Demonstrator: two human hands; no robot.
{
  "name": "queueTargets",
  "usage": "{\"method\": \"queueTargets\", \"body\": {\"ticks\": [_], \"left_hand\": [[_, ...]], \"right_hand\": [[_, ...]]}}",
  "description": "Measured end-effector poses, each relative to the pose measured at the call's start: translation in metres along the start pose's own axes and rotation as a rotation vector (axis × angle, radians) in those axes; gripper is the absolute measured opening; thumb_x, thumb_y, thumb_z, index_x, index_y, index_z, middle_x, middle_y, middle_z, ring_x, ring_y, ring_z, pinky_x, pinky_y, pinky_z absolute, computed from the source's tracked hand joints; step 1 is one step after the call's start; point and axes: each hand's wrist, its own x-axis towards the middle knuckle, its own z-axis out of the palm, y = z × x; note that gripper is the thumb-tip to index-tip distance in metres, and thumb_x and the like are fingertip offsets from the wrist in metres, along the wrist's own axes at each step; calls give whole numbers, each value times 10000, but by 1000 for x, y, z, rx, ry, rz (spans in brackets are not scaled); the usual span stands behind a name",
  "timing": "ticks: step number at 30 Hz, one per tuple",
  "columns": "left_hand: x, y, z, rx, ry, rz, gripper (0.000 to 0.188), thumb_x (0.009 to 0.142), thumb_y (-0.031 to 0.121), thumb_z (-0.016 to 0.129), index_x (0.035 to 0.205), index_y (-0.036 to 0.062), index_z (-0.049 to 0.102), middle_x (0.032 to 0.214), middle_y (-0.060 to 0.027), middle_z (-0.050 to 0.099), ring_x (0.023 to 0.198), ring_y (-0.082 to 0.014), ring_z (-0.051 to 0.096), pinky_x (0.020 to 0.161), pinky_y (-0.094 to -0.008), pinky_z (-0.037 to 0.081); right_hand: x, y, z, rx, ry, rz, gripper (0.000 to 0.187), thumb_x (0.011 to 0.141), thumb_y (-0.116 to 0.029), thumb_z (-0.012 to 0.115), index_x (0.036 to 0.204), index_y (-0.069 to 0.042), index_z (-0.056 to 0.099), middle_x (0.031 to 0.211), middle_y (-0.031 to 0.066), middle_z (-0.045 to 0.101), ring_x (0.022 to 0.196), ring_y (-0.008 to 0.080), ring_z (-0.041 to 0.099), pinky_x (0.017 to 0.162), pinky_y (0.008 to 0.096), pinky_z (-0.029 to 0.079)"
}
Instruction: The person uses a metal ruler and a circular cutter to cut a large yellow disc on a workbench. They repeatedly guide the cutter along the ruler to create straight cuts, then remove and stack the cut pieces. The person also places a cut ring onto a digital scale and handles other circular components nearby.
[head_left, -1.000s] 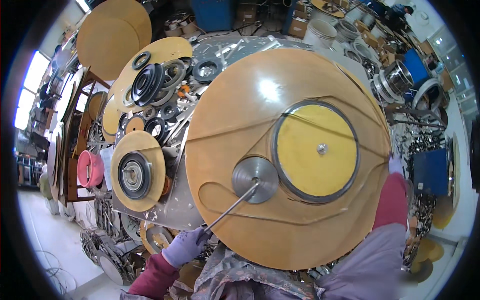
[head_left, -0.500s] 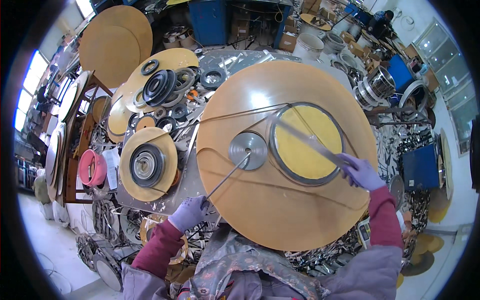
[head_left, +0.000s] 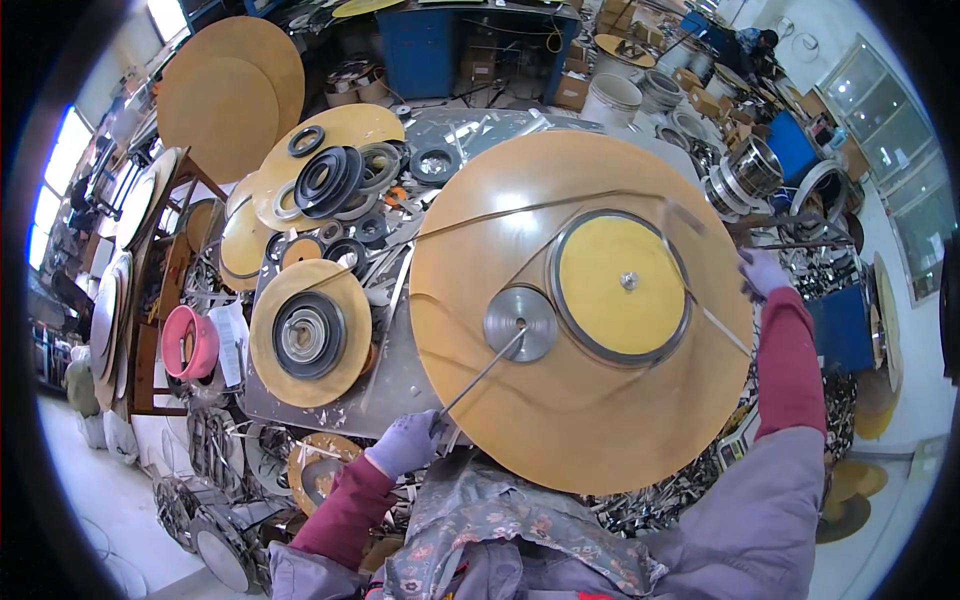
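My left hand (head_left: 405,444), gloved in pale lilac, is closed around a thin metal rod (head_left: 473,378). The rod's far tip meets the middle of a small grey metal disc (head_left: 530,338) lying on a large tan round plate (head_left: 590,425). Beside that disc sits a yellow round core (head_left: 610,290) with a dark coiled rim. A thin metal strip (head_left: 520,212) crosses the plate and loops loosely about the core. At the plate's right edge, my right hand (head_left: 763,274) is closed on a flat metal bar (head_left: 697,228), smeared by motion.
Left of the plate, a smaller tan disc (head_left: 265,360) carries a dark coil (head_left: 335,335). Several dark rings (head_left: 330,182) lie farther back on the grey table (head_left: 385,395). A pink bowl (head_left: 207,343) stands at the left. Metal scraps and steel drums (head_left: 752,168) crowd the right.
My right hand has swung up and right, from over the core to the plate's edge. My left hand and the rod appear slightly farther right and lower. The strip's loop by the core has shifted.
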Motion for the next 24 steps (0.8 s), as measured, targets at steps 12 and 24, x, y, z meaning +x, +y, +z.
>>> {"method": "queueTargets", "body": {"ticks": [12,24], "left_hand": [[27,-9,-21,21,-32,45,205,888,161,521,982,5,615,884,-235,642,869,-414,612,770,-474,478],[29,-14,-33,23,-24,88,217,890,172,496,896,-8,617,817,-249,631,800,-425,609,720,-491,468]], "right_hand": [[-124,197,-11,464,109,235,354,920,-250,553,1243,-110,595,683,76,617,476,134,560,422,280,432],[-247,120,40,690,-59,453,287,929,-344,508,855,-74,571,617,12,542,448,93,471,399,229,345]]}}
